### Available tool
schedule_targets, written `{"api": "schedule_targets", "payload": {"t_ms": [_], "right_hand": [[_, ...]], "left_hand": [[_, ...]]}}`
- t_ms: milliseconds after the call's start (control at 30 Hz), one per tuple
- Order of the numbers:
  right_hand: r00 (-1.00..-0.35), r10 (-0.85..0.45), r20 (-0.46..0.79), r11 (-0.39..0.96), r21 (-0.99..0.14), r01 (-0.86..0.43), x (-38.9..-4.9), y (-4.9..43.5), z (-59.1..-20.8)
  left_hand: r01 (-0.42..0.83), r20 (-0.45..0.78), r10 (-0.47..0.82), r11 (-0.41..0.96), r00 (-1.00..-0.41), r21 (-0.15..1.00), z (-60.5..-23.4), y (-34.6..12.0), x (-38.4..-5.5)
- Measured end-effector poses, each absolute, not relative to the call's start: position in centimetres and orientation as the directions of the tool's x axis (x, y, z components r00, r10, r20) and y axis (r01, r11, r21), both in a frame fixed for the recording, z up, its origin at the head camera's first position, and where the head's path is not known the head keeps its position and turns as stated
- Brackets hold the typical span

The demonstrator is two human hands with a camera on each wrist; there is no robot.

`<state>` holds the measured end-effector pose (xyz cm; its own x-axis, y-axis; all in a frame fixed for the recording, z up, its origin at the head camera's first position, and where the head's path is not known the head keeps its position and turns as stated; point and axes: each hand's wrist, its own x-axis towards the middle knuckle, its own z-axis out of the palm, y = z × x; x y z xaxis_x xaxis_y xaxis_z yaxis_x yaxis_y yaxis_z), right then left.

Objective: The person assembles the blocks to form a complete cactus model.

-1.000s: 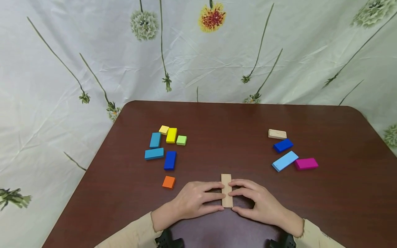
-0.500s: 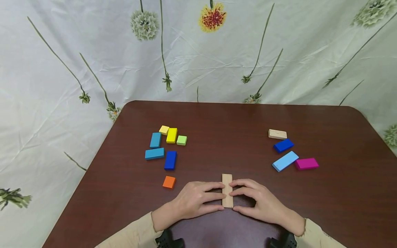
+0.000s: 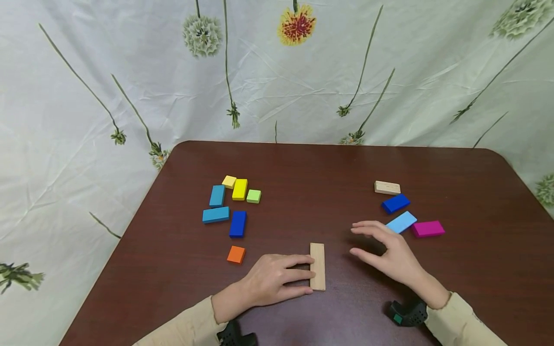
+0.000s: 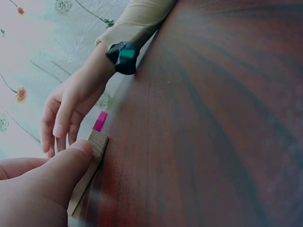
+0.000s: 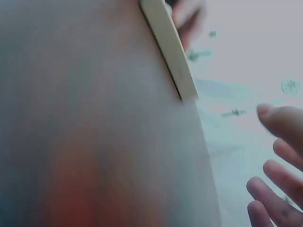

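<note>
Wooden plank (image 3: pixel 318 267) lay on the reddish-brown surface (image 3: pixel 303 192), its long edges running toward the far edge. The left hand (image 3: pixel 272 280) rested nearly straight fingers against the plank's left long edge, gripping nothing, while the right long edge faced a broad stretch of surface. Across that gap was the right hand (image 3: pixel 395 252), holding nothing, fingers spread and thumb apart. It hid the near end of a light blue block (image 3: pixel 401 222) from the head camera; whether it touched that block was hard to tell. Just right of it lay a magenta block (image 3: pixel 428 228), well inside the surface's right edge. An orange block (image 3: pixel 236 254) sat near the left hand.
</note>
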<state>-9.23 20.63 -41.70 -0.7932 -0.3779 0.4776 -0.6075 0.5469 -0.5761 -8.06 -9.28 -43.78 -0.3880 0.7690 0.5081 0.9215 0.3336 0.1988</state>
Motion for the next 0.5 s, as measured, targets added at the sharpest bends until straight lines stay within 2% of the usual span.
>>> {"api": "schedule_targets", "payload": {"t_ms": [333, 500], "right_hand": [[-0.867, -0.161, 0.472, 0.67, -0.592, -0.447, -11.1, 25.1, -40.9], [-0.892, -0.109, 0.439, 0.726, -0.578, -0.373, -11.5, 27.2, -40.8]], "left_hand": [[0.924, 0.516, 0.766, 0.322, -0.383, 0.208, -43.8, -9.2, -8.1], [0.924, 0.514, 0.767, 0.322, -0.383, 0.207, -43.7, -9.2, -8.1]]}}
